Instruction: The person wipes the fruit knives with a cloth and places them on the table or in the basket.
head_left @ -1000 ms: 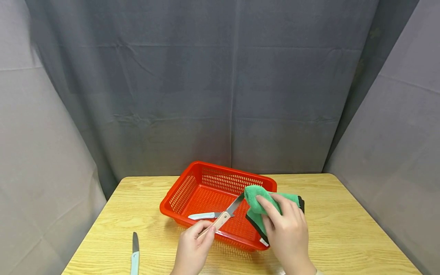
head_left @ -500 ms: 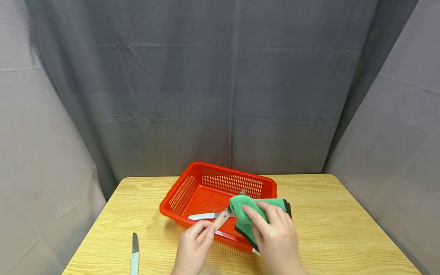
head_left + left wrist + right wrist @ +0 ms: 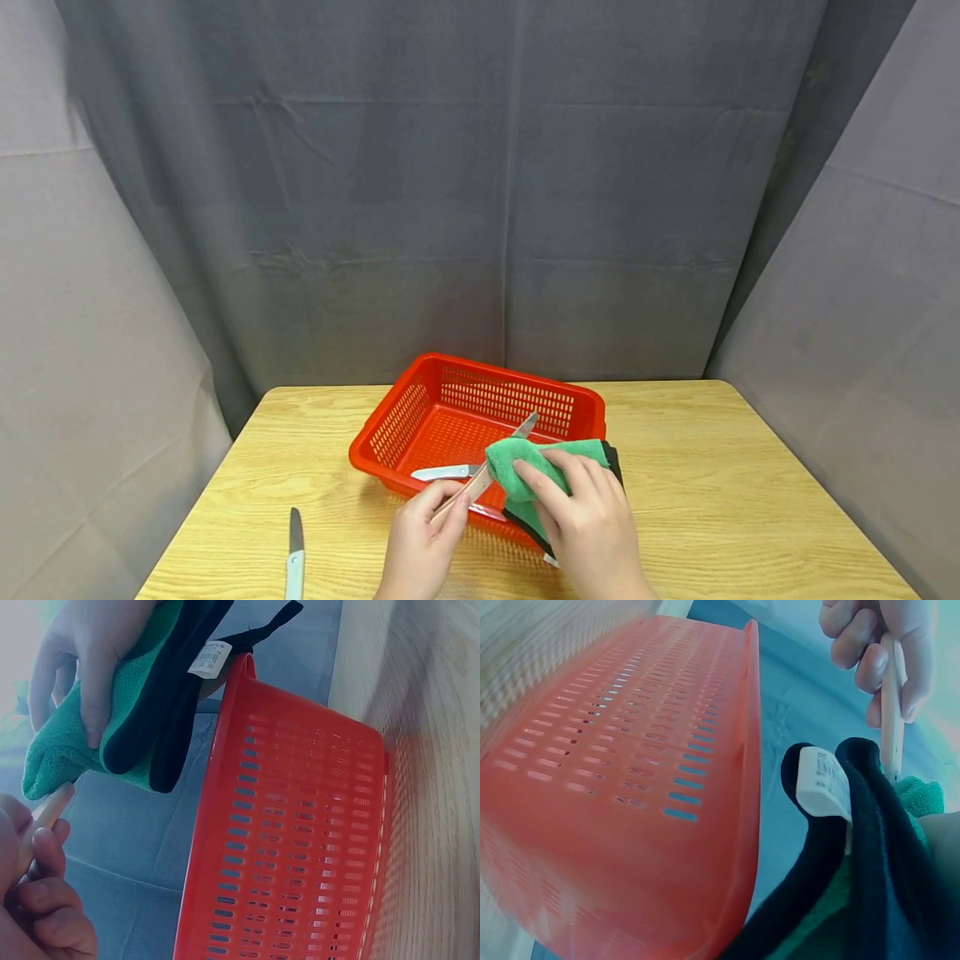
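My left hand [image 3: 423, 537] grips the pale wooden handle [image 3: 474, 490] of a knife, held tilted above the front of a red basket. The knife's blade tip [image 3: 528, 423] pokes out past a folded green cloth [image 3: 525, 471] with black edging. The cloth wraps over the blade close to the handle, hiding its middle, and my right hand [image 3: 588, 521] holds it there. In the left wrist view, the cloth [image 3: 67, 742] meets the end of the handle [image 3: 52, 806]. A second knife with a white handle [image 3: 442, 472] lies in the basket, its blade mostly covered from view.
The red plastic basket [image 3: 397, 387] with slotted walls stands on a wooden table [image 3: 750, 500]. Another knife with a pale blue handle [image 3: 295, 554] lies on the table at the left. Grey curtains [image 3: 375, 208] hang behind and at both sides.
My right hand has slid the cloth left and down along the blade, from the tip toward the handle, so the tip now shows beyond it. The left hand has stayed in place.
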`<state>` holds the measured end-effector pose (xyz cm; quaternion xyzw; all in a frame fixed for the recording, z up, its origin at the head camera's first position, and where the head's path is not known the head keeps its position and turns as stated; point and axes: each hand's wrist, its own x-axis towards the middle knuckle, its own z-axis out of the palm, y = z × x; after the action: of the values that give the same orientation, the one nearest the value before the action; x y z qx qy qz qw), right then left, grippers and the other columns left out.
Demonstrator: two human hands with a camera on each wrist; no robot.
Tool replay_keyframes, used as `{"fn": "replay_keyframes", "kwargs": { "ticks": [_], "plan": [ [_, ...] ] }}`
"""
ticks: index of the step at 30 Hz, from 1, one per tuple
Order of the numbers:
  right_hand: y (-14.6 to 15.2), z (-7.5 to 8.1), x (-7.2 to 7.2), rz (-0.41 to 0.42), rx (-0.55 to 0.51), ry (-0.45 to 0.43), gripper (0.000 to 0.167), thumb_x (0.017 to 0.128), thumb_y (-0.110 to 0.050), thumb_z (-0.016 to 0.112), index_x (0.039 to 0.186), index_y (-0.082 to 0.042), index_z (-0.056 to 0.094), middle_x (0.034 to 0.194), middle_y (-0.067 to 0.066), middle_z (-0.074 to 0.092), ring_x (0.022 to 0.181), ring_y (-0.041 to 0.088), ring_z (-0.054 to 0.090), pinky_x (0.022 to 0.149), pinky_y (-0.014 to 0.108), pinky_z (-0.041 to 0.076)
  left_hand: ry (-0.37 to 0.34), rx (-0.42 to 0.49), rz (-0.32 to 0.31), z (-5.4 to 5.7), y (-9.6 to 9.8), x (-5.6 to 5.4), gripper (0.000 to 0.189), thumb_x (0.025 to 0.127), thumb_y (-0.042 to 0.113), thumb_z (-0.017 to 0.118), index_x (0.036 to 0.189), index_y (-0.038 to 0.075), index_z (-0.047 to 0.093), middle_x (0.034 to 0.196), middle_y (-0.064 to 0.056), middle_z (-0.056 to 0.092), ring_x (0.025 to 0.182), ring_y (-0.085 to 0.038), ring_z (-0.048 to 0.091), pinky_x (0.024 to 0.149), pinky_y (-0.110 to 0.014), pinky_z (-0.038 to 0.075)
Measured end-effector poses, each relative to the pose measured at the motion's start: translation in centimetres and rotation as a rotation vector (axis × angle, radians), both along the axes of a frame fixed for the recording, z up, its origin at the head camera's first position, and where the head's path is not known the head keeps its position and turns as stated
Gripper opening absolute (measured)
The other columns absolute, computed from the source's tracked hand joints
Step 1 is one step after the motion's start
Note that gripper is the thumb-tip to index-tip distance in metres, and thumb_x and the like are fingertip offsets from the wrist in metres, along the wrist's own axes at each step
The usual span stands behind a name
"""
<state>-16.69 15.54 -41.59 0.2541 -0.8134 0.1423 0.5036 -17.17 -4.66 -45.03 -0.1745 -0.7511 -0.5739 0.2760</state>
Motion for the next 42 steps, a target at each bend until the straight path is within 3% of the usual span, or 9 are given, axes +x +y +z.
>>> {"fn": "replay_keyframes", "kwargs": {
  "ticks": [2, 6, 9, 11, 20, 29, 42],
  "plan": [
    [0.1, 0.0, 0.0, 0.001, 0.003, -0.016, 0.04, 0.112, -0.034, 0.038, 0.116, -0.024, 0.076, 0.109, 0.009, 0.071, 0.09, 0.031, 0.066, 0.075, 0.047, 0.053, -0.004, 0.004, -0.007, 0.1, 0.0, 0.0, 0.016, 0.09, 0.002, 0.073, 0.092, 0.017, 0.073, 0.073, 0.01, 0.061, 0.064, 0.004, 0.05, 0.053, -0.016, 0.045],
    [0.3, -0.1, 0.1, -0.001, 0.013, -0.064, 0.024, 0.099, -0.02, 0.064, 0.121, -0.025, 0.075, 0.112, 0.01, 0.071, 0.093, 0.031, 0.066, 0.076, 0.049, 0.054, -0.005, 0.002, -0.014, 0.0, 0.0, 0.0, 0.016, 0.091, 0.001, 0.073, 0.092, 0.017, 0.073, 0.074, 0.009, 0.062, 0.066, 0.003, 0.051, 0.054, -0.017, 0.046],
    [0.5, 0.0, 0.1, -0.013, 0.016, -0.095, 0.05, 0.076, -0.009, 0.083, 0.122, -0.026, 0.074, 0.113, 0.01, 0.071, 0.095, 0.031, 0.066, 0.077, 0.049, 0.055, 0.01, -0.014, -0.008, -0.2, -0.1, -0.1, 0.017, 0.091, 0.002, 0.073, 0.093, 0.019, 0.073, 0.075, 0.011, 0.063, 0.067, 0.003, 0.052, 0.057, -0.017, 0.046],
    [0.6, 0.1, 0.0, -0.023, 0.014, -0.094, 0.056, 0.07, -0.007, 0.088, 0.121, -0.026, 0.074, 0.113, 0.01, 0.071, 0.095, 0.031, 0.066, 0.077, 0.049, 0.055, 0.028, -0.027, -0.002, -0.2, -0.1, -0.2, 0.018, 0.091, 0.002, 0.073, 0.092, 0.02, 0.073, 0.075, 0.012, 0.062, 0.067, 0.003, 0.051, 0.058, -0.017, 0.046],
    [1.3, 0.3, -0.4, -0.051, -0.043, -0.111, 0.053, 0.071, -0.003, 0.085, 0.118, -0.026, 0.075, 0.113, 0.011, 0.071, 0.095, 0.033, 0.066, 0.077, 0.052, 0.055, 0.065, -0.052, -0.007, -0.4, -0.1, -0.3, 0.019, 0.091, 0.001, 0.072, 0.093, 0.021, 0.073, 0.074, 0.013, 0.061, 0.068, 0.004, 0.05, 0.058, -0.017, 0.045],
    [2.4, 0.9, -0.7, -0.108, -0.066, -0.081, 0.055, 0.071, 0.003, 0.082, 0.119, -0.023, 0.075, 0.112, 0.013, 0.071, 0.093, 0.036, 0.066, 0.071, 0.052, 0.054, -0.059, -0.065, -0.042, -0.4, -0.3, -0.2, 0.016, 0.094, 0.006, 0.071, 0.095, 0.022, 0.072, 0.071, 0.018, 0.052, 0.06, 0.004, 0.044, 0.054, -0.019, 0.043],
    [3.1, 1.6, -0.1, -0.121, -0.086, -0.107, 0.045, 0.078, -0.002, 0.075, 0.118, -0.022, 0.075, 0.113, 0.015, 0.07, 0.094, 0.038, 0.065, 0.075, 0.055, 0.054, -0.082, -0.067, -0.02, -0.4, -0.2, -0.1, 0.014, 0.094, 0.005, 0.07, 0.094, 0.02, 0.07, 0.068, 0.017, 0.049, 0.058, 0.004, 0.042, 0.051, -0.019, 0.042]
  ]
}}
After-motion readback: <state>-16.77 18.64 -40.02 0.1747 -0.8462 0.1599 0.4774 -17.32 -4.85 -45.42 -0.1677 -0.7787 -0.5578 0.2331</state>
